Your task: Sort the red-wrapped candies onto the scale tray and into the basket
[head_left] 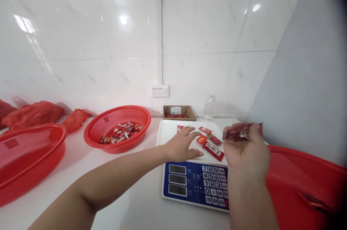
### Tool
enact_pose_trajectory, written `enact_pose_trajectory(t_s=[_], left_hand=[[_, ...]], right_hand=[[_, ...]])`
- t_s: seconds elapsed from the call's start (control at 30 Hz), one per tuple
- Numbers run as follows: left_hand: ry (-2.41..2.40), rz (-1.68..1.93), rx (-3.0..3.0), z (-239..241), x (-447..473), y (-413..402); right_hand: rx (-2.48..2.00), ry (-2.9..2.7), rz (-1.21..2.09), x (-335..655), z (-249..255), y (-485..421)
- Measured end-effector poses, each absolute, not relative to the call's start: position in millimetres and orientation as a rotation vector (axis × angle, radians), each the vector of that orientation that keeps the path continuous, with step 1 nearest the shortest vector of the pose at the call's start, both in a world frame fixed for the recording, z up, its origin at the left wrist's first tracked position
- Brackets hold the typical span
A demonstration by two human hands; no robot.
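My left hand [184,145] reaches over the white pan [168,132] of a digital scale [195,184], fingers apart, with nothing seen in it. Beside its fingers, several red snack packets [213,150] lie on the pan, one partly hidden under the hand. To the right of the pan, my right hand [245,150] is raised and closed around a dark red snack packet [240,132], its thumb pressed on the wrapper. The scale's blue panel shows three small displays and a keypad; my right wrist covers its right edge.
A red basket [146,119] with many small packets stands left of the scale. Another red basket [63,137] is at far left, a third [287,154] at right. Behind are a cardboard box [192,114], a clear plastic bottle [209,107] and red plastic bags [38,114] along the wall.
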State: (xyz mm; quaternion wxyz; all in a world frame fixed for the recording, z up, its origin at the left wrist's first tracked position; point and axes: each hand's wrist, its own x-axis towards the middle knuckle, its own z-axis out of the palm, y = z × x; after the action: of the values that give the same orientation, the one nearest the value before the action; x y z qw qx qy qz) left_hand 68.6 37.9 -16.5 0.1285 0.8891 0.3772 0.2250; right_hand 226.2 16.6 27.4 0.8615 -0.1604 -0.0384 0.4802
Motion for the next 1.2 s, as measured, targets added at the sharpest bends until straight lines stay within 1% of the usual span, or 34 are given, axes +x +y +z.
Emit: enact_pose_trajectory(t_s=[0.03, 0.1, 0.27, 0.63, 0.83, 0.97, 1.2], left_hand=[[1.160, 0.535, 2.567, -24.5, 65.1, 43.8], [1.253, 0.409, 2.534, -36.0, 58.7, 56.7], [1.425, 0.434, 2.455, -44.7, 59.3, 83.5], [1.336, 0.413, 2.490, -47.5, 133.3, 90.6], [1.286, 0.269, 2.621, -43.5, 146.9, 96.5], [1.279, 0.321, 2.663, -46.0, 137.9, 101.8], [1.340, 0.456, 2.615, -49.9, 91.0, 99.9]], right_hand=[[-0.327, -0.073, 0.972, 227.3, 34.1, 9.0], [-0.311, -0.044, 0.917, 227.4, 47.3, -6.2], [-0.244, -0.078, 0.882, 225.6, 65.1, -29.8], [-0.201, -0.214, 0.854, 235.4, 58.2, -36.9], [-0.208, -0.267, 0.872, 235.3, 55.4, -35.9], [-0.192, -0.237, 0.899, 235.8, 57.9, -37.8], [-0.187, -0.240, 0.907, 234.5, 61.0, -42.3]])
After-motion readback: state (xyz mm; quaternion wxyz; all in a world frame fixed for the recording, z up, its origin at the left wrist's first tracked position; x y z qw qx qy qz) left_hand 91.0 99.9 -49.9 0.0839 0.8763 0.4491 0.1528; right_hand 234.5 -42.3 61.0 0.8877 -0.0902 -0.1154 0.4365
